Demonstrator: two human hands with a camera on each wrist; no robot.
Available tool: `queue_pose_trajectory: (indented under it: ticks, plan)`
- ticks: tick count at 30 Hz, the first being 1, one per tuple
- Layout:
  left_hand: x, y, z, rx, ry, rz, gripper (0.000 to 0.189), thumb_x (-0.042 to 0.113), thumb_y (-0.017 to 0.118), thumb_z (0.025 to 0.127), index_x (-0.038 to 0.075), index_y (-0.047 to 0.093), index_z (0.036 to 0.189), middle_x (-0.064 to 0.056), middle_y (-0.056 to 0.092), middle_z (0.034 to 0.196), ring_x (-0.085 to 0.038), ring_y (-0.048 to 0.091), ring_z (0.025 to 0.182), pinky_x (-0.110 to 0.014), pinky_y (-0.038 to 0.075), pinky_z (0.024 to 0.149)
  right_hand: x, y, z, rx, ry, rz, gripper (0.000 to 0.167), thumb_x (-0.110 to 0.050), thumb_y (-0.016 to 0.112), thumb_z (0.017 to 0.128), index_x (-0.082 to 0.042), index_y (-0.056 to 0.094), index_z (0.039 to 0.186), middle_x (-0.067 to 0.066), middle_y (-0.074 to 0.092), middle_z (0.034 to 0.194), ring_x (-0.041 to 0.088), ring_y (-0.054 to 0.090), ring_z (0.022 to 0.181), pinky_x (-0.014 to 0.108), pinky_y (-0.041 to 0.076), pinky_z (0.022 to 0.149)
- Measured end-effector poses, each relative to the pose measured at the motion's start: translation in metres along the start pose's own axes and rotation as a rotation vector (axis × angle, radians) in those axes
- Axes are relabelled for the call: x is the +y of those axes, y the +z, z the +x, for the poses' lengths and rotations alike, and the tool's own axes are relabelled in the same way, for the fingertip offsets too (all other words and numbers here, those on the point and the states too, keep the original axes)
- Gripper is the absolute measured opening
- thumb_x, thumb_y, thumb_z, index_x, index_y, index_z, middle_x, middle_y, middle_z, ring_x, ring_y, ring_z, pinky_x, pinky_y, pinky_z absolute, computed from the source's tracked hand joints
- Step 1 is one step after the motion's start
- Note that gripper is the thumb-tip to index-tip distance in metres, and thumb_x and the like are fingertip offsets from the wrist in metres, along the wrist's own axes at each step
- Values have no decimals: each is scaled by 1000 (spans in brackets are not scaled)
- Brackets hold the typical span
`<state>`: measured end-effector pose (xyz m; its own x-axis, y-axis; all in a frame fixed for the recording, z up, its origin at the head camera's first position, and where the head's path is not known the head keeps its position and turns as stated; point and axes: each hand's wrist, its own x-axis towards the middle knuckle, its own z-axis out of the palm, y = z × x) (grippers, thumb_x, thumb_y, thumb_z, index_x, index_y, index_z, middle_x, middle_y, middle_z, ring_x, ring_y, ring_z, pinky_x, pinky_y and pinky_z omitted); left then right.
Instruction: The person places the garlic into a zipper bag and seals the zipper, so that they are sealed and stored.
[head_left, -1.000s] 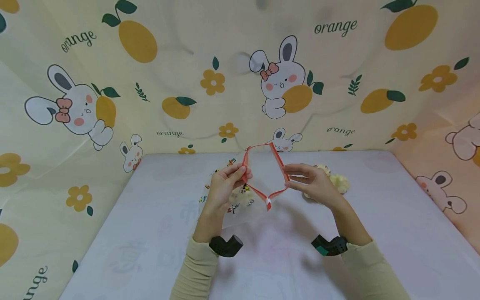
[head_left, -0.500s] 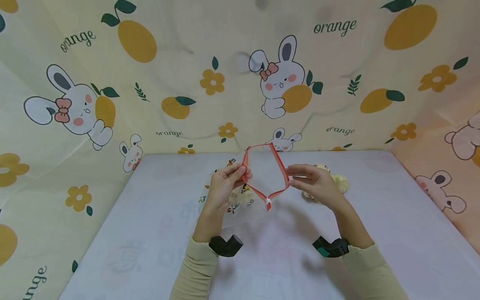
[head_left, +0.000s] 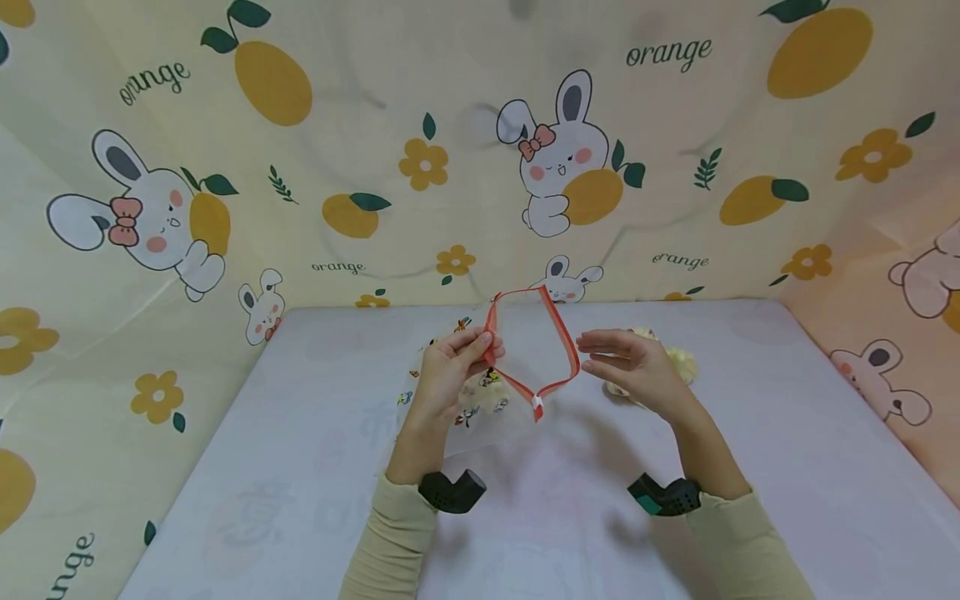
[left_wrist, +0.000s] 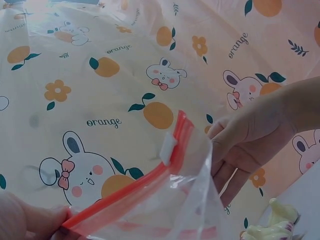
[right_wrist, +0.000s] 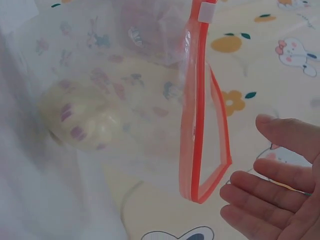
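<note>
A clear zip bag (right_wrist: 150, 125) with small coloured prints is held up, its mouth spread wide. Its red zip edge (head_left: 560, 323) carries a white slider (head_left: 537, 403), hanging lowest in the head view. My left hand (head_left: 448, 371) pinches the red edge on the left side between thumb and fingers. Just off the opposite edge, my right hand (head_left: 633, 367) has its fingers extended, holding nothing; the right wrist view shows a gap between fingertips and zip. A pale yellow bundle with purple marks (right_wrist: 82, 117) shows through the film.
More pale yellow bundles (head_left: 679, 365) lie on the white table (head_left: 300, 467), beyond the right hand and partly hidden by it. A cloth backdrop (head_left: 435, 75) printed with rabbits and oranges rises behind the table and at both sides.
My right hand has let go of the red zip edge and drawn slightly to the right. The left hand keeps its pinch, and the bag mouth stays spread.
</note>
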<state>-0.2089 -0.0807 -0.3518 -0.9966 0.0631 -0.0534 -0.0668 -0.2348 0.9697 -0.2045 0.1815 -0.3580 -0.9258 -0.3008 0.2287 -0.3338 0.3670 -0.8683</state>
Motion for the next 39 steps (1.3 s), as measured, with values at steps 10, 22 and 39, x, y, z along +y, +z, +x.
queue_pose_trajectory:
  ticks: [10, 22, 39]
  plan:
    - [-1, 1, 1, 5, 6, 12, 24, 11, 60, 95, -3, 66, 113, 9, 72, 77, -4, 71, 75, -19, 59, 78, 5, -3, -3, 35, -13, -13, 39, -11, 68, 89, 3, 59, 124, 30, 60, 125, -15, 60, 99, 6, 50, 85]
    - [-1, 0, 1, 4, 2, 1, 24, 11, 59, 95, -3, 66, 113, 9, 72, 76, -4, 71, 75, -19, 59, 78, 10, -9, -5, 52, 3, 9, 41, -12, 70, 88, 3, 59, 124, -19, 65, 108, -13, 62, 96, 7, 52, 83]
    - [-1, 0, 1, 7, -11, 1, 27, 12, 59, 95, -5, 64, 116, 10, 72, 76, -4, 71, 75, -20, 59, 78, 19, -11, -6, 78, 25, -63, 42, -13, 70, 88, 7, 58, 123, 13, 68, 117, -15, 60, 93, 3, 49, 82]
